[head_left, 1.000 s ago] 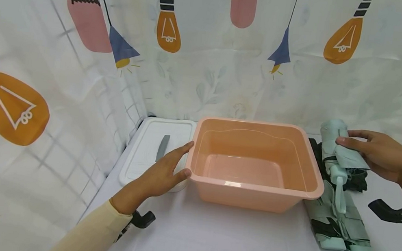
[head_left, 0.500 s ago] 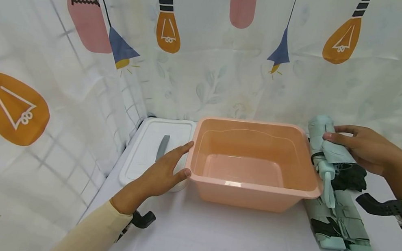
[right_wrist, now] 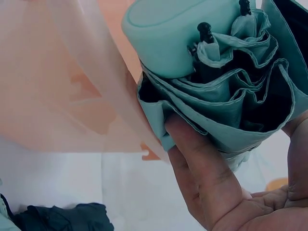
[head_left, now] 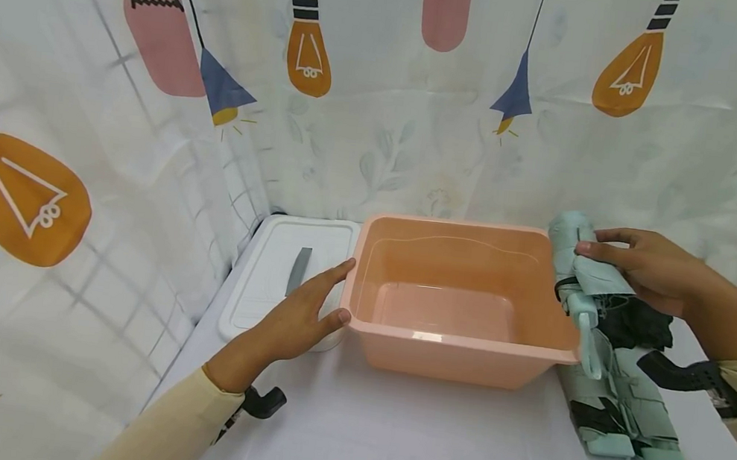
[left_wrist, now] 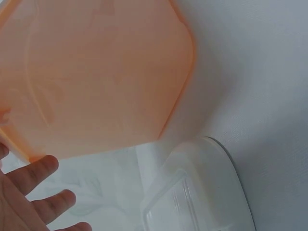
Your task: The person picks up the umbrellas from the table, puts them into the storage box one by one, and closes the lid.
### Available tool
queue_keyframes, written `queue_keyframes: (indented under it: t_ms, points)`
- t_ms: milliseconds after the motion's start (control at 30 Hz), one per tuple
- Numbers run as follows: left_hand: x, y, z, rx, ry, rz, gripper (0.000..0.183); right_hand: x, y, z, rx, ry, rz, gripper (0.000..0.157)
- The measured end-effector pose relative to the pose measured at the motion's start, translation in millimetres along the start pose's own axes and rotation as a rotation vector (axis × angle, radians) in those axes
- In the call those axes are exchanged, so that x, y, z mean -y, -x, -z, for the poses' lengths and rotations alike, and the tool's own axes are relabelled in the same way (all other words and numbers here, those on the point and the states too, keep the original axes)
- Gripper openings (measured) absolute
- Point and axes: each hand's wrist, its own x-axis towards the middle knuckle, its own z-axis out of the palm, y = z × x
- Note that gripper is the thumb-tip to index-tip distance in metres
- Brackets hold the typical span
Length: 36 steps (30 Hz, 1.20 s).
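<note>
My right hand grips a folded mint-green umbrella by its rolled fabric, right at the basin's right rim. Its handle points down toward the front and its wrist loop dangles. In the right wrist view, fingers curl under the gathered canopy folds of the umbrella. The peach plastic basin stands in the middle, with only its bare floor showing inside. At its left rim, my left hand touches the edge with fingers spread and fairly straight; in the left wrist view these fingers lie beside the basin wall.
Under the held umbrella lie two more folded mint-green umbrellas with cord loops toward the front, and a black bundle. A white lidded box with a grey handle stands left of the basin. Patterned curtain hangs behind.
My right hand has moved left with the umbrella, from above the other umbrellas to the basin's right rim, which it now overlaps. The left hand has stayed put.
</note>
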Motion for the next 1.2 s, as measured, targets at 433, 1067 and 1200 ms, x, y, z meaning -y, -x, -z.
queue_keyframes:
  t_ms: [433,1067,1200]
  points:
    - [1.2,-0.1,-1.7,-0.006,-0.006,0.009,0.09,-2.9,-1.8,0.1,0.032,-0.161,0.082,0.076]
    - [-0.8,-0.6,-1.7,0.0,-0.012,0.031,0.089,-27.2,4.1,5.4,-0.025,-0.082,0.074,0.071]
    - [-1.0,-0.4,-0.9,0.0,-0.005,0.028,0.089,-35.0,6.8,6.3,-0.024,-0.057,0.068,0.072]
